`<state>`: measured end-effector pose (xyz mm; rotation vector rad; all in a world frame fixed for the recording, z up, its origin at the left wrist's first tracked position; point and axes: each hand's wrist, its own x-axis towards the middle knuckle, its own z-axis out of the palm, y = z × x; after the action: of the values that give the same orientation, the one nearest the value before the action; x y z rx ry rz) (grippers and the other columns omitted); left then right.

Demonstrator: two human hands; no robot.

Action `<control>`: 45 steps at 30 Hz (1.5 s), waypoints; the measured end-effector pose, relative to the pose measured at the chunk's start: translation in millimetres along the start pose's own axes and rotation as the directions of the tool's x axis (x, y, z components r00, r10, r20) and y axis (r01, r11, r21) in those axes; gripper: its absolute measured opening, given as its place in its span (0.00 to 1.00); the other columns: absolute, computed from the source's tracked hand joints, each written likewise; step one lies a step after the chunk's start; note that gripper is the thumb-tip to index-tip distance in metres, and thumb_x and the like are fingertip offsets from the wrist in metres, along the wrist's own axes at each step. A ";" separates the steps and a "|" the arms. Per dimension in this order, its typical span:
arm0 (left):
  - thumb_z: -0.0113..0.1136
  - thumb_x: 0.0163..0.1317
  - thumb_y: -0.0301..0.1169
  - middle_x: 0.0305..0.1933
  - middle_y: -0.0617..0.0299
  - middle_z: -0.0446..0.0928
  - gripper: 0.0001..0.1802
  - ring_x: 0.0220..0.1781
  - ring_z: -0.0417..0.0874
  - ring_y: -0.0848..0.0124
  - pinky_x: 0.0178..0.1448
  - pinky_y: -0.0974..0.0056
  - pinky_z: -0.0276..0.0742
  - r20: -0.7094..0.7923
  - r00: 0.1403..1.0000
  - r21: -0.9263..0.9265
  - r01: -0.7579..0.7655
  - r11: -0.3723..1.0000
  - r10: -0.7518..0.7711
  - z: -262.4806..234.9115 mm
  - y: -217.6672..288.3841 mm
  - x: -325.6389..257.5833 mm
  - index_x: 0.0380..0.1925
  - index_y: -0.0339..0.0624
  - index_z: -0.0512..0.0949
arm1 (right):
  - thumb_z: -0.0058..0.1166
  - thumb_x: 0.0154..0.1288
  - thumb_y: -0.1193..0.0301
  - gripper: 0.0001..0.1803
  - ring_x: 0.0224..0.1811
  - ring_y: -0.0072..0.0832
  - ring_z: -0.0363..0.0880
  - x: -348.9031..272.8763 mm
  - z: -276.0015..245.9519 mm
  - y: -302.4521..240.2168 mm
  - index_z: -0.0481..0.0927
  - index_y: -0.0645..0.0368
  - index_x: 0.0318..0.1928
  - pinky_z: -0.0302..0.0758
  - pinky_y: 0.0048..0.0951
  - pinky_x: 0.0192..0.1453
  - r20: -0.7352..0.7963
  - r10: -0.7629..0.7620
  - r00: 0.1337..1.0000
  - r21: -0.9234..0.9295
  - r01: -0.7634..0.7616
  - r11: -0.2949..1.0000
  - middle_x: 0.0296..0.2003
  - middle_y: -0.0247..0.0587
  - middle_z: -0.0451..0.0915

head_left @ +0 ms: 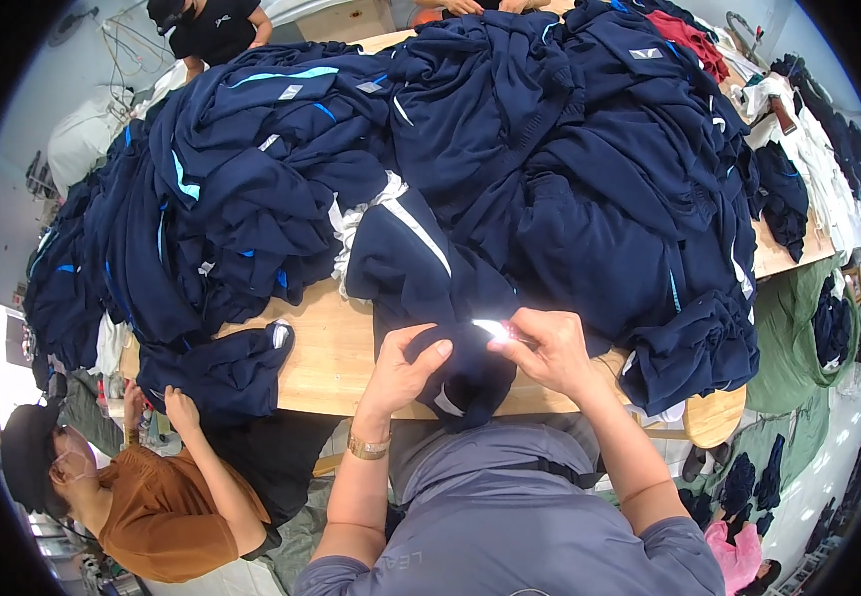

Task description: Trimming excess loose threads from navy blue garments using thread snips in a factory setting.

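A navy garment (401, 256) with a white stripe and white trim lies in front of me, its near end hanging over the table's edge. My left hand (406, 366) is closed on a fold of this cloth, thumb on top. Fingers of my right hand (550, 348) are pinched around a small, brightly shining object (491, 327); glare hides its exact shape. Its tip points left, close against the garment between my two hands.
Large heaps of navy garments (589, 129) cover most of the wooden table (336, 348). To my left a person in a brown top (167, 497) handles dark cloth. Another person in black (217, 30) stands across the table. A green sheet (788, 348) hangs at the right.
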<state>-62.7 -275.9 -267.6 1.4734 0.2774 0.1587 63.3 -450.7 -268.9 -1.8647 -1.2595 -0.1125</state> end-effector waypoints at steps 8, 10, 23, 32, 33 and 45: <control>0.53 0.63 0.32 0.28 0.65 0.76 0.12 0.31 0.70 0.80 0.36 0.72 0.69 -0.073 0.997 0.049 -0.010 0.999 0.014 12.9 -1.8 3.2 0.34 0.32 0.76 | 0.68 0.50 0.71 0.14 0.18 0.06 0.52 -3.7 15.7 -36.3 0.74 0.60 0.29 0.50 0.14 0.20 0.095 0.485 0.869 0.567 -0.448 0.691 0.16 0.20 0.63; 0.53 0.63 0.33 0.27 0.60 0.76 0.12 0.31 0.71 0.79 0.36 0.71 0.70 -0.075 0.990 0.218 -0.097 0.971 0.116 16.0 -0.2 3.8 0.35 0.32 0.76 | 0.64 0.54 0.72 0.10 0.18 0.06 0.54 -2.6 41.3 -34.5 0.74 0.61 0.30 0.51 0.14 0.19 -0.096 0.439 0.893 0.618 -0.292 0.730 0.16 0.22 0.66; 0.55 0.61 0.29 0.30 0.63 0.75 0.09 0.34 0.72 0.79 0.39 0.73 0.69 -0.172 0.978 0.184 -0.088 0.979 0.120 18.5 1.2 8.3 0.36 0.34 0.73 | 0.51 0.64 0.72 0.08 0.09 0.12 0.49 -5.8 -18.7 -22.0 0.68 0.58 0.29 0.48 0.19 0.15 0.347 0.425 0.836 0.937 -0.321 -0.134 0.12 0.23 0.57; 0.49 0.60 0.21 0.40 0.67 0.71 0.09 0.42 0.69 0.80 0.47 0.77 0.65 -0.106 0.994 -0.238 -0.020 0.971 -0.005 8.6 -8.0 8.3 0.42 0.38 0.71 | 0.57 0.60 0.67 0.13 0.14 0.07 0.56 2.1 -2.9 7.5 0.77 0.60 0.43 0.50 0.14 0.17 0.248 0.605 0.757 0.792 -0.517 0.323 0.18 0.18 0.66; 0.47 0.59 0.19 0.39 0.67 0.70 0.09 0.42 0.69 0.81 0.47 0.77 0.65 -0.111 0.994 -0.286 -0.012 0.958 -0.021 7.5 -8.0 7.0 0.41 0.38 0.70 | 0.58 0.60 0.66 0.15 0.16 0.07 0.56 0.7 0.1 8.2 0.78 0.60 0.44 0.51 0.14 0.18 0.329 0.581 0.744 0.730 -0.591 0.343 0.18 0.18 0.66; 0.39 0.56 0.19 0.33 0.66 0.69 0.06 0.33 0.62 0.83 0.41 0.78 0.60 -0.039 0.989 -0.027 -0.142 0.990 0.141 -8.5 -7.7 17.2 0.28 0.44 0.64 | 0.60 0.58 0.69 0.09 0.17 0.06 0.55 -3.3 25.7 9.5 0.78 0.60 0.38 0.52 0.12 0.22 0.302 0.582 0.755 0.773 -0.551 0.314 0.17 0.17 0.65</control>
<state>-49.1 -263.8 -277.4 1.4624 0.1997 0.3031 59.8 -436.5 -292.3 -1.2790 -0.3569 0.7473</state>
